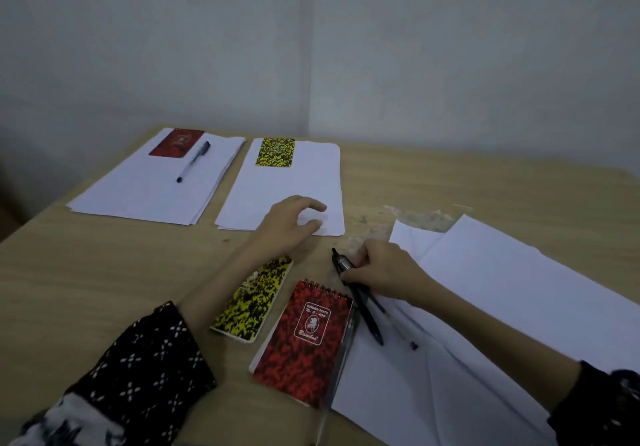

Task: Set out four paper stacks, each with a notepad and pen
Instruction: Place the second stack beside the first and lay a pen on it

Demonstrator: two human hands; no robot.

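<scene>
Two paper stacks lie at the back of the table. The left stack (152, 186) carries a red notepad (176, 142) and a blue-capped pen (194, 161). The second stack (294, 182) carries only a yellow-black notepad (275, 152). My left hand (289, 222) rests open on that stack's near edge. My right hand (381, 267) grips a black pen (363, 307) near its top, beside loose white sheets (502, 307). Another pen (398, 324) lies partly under it. A yellow-black notepad (254, 300) and a red spiral notepad (304, 341) lie near me.
The wooden table (104, 290) stands in a room corner against grey walls. Scuffed, pale patches mark the tabletop (422, 217) behind the loose sheets. A clear pen (343, 352) lies along the red spiral notepad's right edge.
</scene>
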